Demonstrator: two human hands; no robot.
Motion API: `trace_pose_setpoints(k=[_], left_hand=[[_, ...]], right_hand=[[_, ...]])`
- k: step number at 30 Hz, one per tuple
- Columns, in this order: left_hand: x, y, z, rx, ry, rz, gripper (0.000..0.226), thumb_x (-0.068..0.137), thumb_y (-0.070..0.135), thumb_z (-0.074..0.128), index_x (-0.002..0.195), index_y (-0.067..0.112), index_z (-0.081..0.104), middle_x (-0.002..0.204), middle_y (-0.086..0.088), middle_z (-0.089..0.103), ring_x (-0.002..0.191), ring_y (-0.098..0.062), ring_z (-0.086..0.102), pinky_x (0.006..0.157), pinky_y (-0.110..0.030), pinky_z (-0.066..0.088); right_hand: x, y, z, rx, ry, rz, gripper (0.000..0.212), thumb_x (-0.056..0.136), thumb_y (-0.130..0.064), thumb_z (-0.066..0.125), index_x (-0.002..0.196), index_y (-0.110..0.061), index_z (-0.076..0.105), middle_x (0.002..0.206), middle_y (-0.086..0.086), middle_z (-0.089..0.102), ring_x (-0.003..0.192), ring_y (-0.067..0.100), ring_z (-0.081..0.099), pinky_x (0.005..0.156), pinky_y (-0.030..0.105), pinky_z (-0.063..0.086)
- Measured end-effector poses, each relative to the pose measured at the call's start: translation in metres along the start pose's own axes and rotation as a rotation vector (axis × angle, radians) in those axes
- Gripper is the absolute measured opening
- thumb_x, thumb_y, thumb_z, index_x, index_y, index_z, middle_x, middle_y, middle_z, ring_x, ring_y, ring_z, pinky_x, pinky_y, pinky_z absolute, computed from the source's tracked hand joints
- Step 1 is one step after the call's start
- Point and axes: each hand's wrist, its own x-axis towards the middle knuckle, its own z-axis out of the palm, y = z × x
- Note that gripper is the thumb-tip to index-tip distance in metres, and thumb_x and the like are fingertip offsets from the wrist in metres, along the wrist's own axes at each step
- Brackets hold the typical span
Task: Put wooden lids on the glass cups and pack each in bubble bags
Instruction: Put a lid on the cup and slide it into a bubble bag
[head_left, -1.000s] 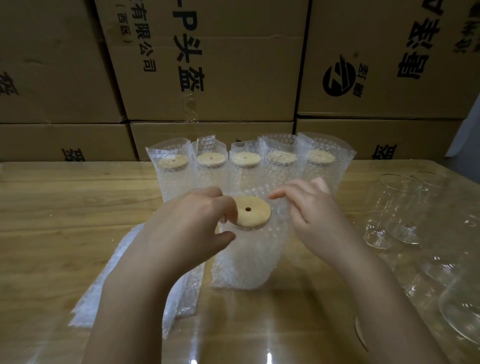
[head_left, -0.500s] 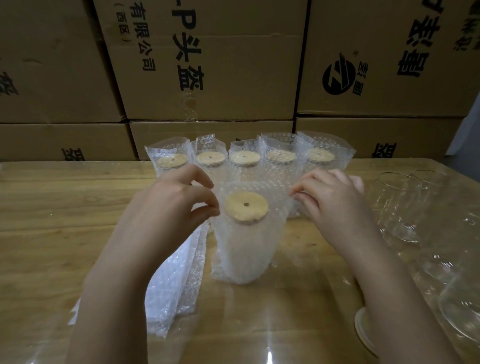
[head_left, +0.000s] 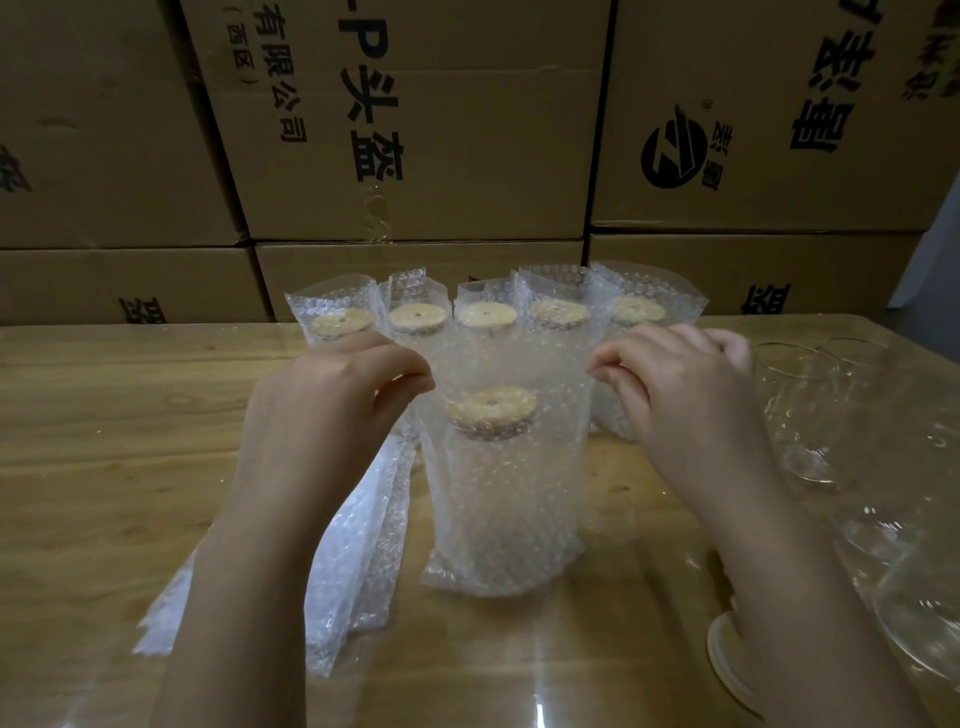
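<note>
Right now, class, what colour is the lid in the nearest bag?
The lid is light tan wood with a centre hole; head view.

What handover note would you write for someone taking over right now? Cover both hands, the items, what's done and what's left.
Left hand and right hand each pinch the top edge of the front bubble bag, which stands upright with a lidded cup inside.
Done: five bagged cups in the back row.
Left: bare glass cups at right need lids and bags; spare bubble bags lie flat at left.
</note>
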Motion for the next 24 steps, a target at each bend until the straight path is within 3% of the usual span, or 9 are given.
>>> trace_pose_setpoints(k=[4,7,9,11,13,16,20,24], left_hand=[[0.000,0.000,0.004,-0.004,-0.043,0.000,0.004,0.083,0.023,0.073,0.080,0.023,0.075,0.078,0.012,0.069,0.056,-0.010,0.054,0.043,-0.023,0.040],[0.000,0.000,0.008,-0.072,-0.091,-0.022,0.006,0.085,0.025,0.071,0.083,0.022,0.076,0.080,0.011,0.069,0.062,-0.010,0.059,0.048,-0.031,0.047],[0.001,0.001,0.008,-0.196,-0.151,-0.027,0.010,0.084,0.029,0.067,0.086,0.023,0.076,0.081,0.012,0.068,0.069,-0.007,0.061,0.057,-0.039,0.053],[0.001,0.002,0.006,-0.234,-0.194,-0.023,0.014,0.083,0.032,0.064,0.087,0.024,0.075,0.081,0.014,0.068,0.072,-0.003,0.061,0.062,-0.041,0.054],[0.001,0.003,0.005,-0.227,-0.212,-0.024,0.015,0.083,0.033,0.063,0.087,0.025,0.075,0.081,0.014,0.067,0.073,-0.001,0.060,0.063,-0.041,0.054],[0.000,0.003,0.003,-0.199,-0.232,-0.030,0.013,0.083,0.034,0.063,0.086,0.028,0.074,0.081,0.014,0.067,0.072,-0.002,0.060,0.063,-0.041,0.054],[0.001,0.003,0.000,-0.164,-0.254,-0.031,0.007,0.084,0.032,0.067,0.084,0.031,0.074,0.079,0.016,0.066,0.070,0.002,0.059,0.062,-0.039,0.054],[0.001,0.007,-0.001,-0.148,-0.273,-0.016,0.011,0.084,0.034,0.065,0.086,0.030,0.075,0.081,0.015,0.067,0.071,-0.001,0.060,0.063,-0.038,0.054]], right_hand=[[0.001,0.002,-0.004,-0.018,-0.102,0.038,0.008,0.090,-0.019,0.062,0.088,-0.024,0.068,0.094,-0.011,0.065,0.098,0.018,0.057,0.083,0.027,0.017],[0.002,-0.001,-0.003,0.072,-0.129,0.041,0.013,0.092,-0.015,0.055,0.095,-0.020,0.066,0.106,-0.006,0.057,0.109,0.019,0.050,0.091,0.031,0.029],[0.002,-0.013,-0.004,0.167,-0.051,-0.051,0.021,0.090,-0.006,0.050,0.097,-0.014,0.068,0.108,0.000,0.059,0.107,0.020,0.052,0.092,0.034,0.040],[0.001,-0.025,-0.001,0.222,-0.121,-0.163,0.026,0.092,-0.005,0.047,0.100,-0.016,0.069,0.106,-0.004,0.065,0.103,0.015,0.057,0.094,0.034,0.038],[-0.001,-0.034,0.005,0.201,-0.310,-0.180,0.024,0.098,-0.018,0.046,0.107,-0.025,0.067,0.110,-0.014,0.065,0.106,0.007,0.057,0.098,0.031,0.031],[-0.004,-0.032,0.011,0.195,-0.419,-0.123,0.027,0.095,-0.039,0.043,0.108,-0.030,0.065,0.114,-0.019,0.058,0.111,0.001,0.046,0.094,0.021,0.023],[-0.003,-0.026,0.006,0.274,-0.498,-0.051,0.036,0.082,-0.057,0.053,0.106,-0.031,0.060,0.118,-0.020,0.055,0.111,0.001,0.047,0.093,0.024,0.039],[-0.004,-0.029,0.007,0.277,-0.538,-0.011,0.029,0.084,-0.051,0.060,0.101,-0.030,0.050,0.124,-0.015,0.055,0.113,0.006,0.049,0.092,0.033,0.046]])
